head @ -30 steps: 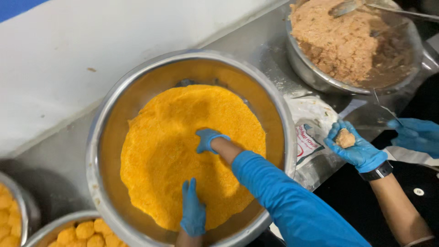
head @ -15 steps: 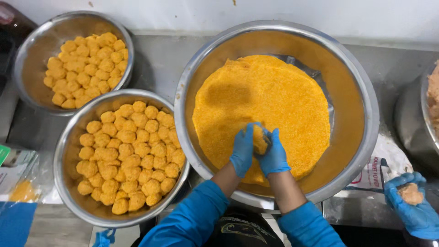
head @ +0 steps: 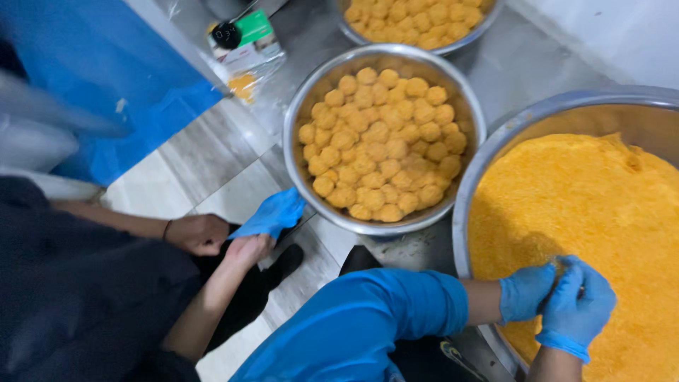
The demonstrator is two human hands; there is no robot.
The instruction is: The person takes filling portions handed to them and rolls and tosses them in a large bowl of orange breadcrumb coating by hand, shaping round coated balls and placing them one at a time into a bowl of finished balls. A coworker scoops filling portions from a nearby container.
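A wide steel bowl (head: 463,205) at the right is filled with orange breadcrumbs (head: 601,205). Over its near edge, my left hand (head: 527,290) and my right hand (head: 576,304), both in blue gloves, are cupped tightly together. A small crumbed ball (head: 559,267) shows only as a sliver between the palms. A blue sleeve covers my left arm. In the middle, a second steel bowl (head: 290,141) is heaped with several orange crumb-coated balls (head: 385,141).
A third bowl of coated balls (head: 453,47) sits at the top. A person in dark clothes crouches at the left, bare hands holding a loose blue glove (head: 272,212). A clear packet with a green label (head: 244,42) and a blue sheet (head: 106,92) lie at the upper left.
The view has swung left, bringing the other person and the floor into sight. My hands left the crumbs, closed around the ball, and stay pressed together at the bowl's near edge.
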